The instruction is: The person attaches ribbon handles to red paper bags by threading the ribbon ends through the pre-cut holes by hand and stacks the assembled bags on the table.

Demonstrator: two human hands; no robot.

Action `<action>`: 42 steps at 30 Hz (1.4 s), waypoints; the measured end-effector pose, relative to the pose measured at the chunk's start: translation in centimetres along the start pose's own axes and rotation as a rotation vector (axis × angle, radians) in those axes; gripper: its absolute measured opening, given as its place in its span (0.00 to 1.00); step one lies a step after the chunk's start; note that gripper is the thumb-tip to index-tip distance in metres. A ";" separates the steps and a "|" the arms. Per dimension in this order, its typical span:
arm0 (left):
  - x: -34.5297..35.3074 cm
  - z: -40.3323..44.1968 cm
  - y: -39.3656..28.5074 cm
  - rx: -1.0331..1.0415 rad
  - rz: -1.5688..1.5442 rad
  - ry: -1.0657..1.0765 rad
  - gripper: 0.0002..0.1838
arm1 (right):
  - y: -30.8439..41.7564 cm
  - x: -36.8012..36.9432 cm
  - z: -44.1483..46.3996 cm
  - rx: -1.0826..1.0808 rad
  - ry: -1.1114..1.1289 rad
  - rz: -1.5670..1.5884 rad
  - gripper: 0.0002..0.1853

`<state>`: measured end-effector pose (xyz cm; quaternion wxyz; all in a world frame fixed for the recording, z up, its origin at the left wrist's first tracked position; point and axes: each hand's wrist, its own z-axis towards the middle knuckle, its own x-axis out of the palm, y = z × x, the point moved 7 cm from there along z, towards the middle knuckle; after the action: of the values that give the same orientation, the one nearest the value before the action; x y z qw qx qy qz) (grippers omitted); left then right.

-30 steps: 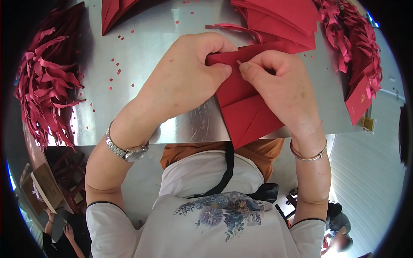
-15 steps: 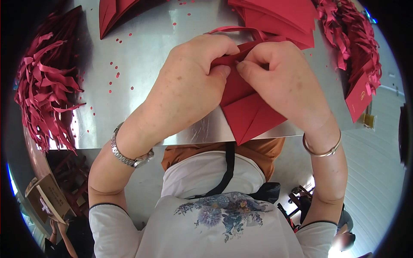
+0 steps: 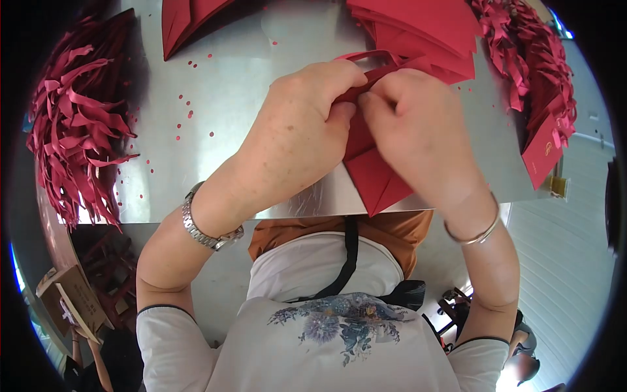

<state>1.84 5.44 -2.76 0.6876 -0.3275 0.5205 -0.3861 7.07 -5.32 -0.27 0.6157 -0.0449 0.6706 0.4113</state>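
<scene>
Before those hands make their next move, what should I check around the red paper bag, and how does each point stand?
1. Left hand has a grip on the red paper bag: ok, it pinches the upper part.
2. Right hand is at the bag's upper part too: ok, close beside the left hand.
3. Ribbon secured to the bag: cannot tell, the hands hide that spot.
4. Bag kept back from the front edge of the table: not ok, its lower corner reaches it.
5. Table free of scraps: not ok, small red dots lie scattered.
</scene>
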 end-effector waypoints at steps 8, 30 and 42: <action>-0.2 0.4 2.5 -0.382 -0.696 0.203 0.12 | -0.7 -0.5 -1.5 0.069 -0.136 0.232 0.08; -1.1 0.1 -4.1 0.318 0.469 0.065 0.05 | 2.9 -3.8 -7.4 -0.211 -0.200 -0.433 0.13; -0.8 0.5 -0.4 0.180 0.369 0.092 0.03 | -4.4 -1.1 -11.3 0.043 -0.222 0.009 0.54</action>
<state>2.10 5.97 -1.89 0.7486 -0.1458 0.5660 -0.3132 0.94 -15.53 -2.53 0.6854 0.0171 0.6070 0.4019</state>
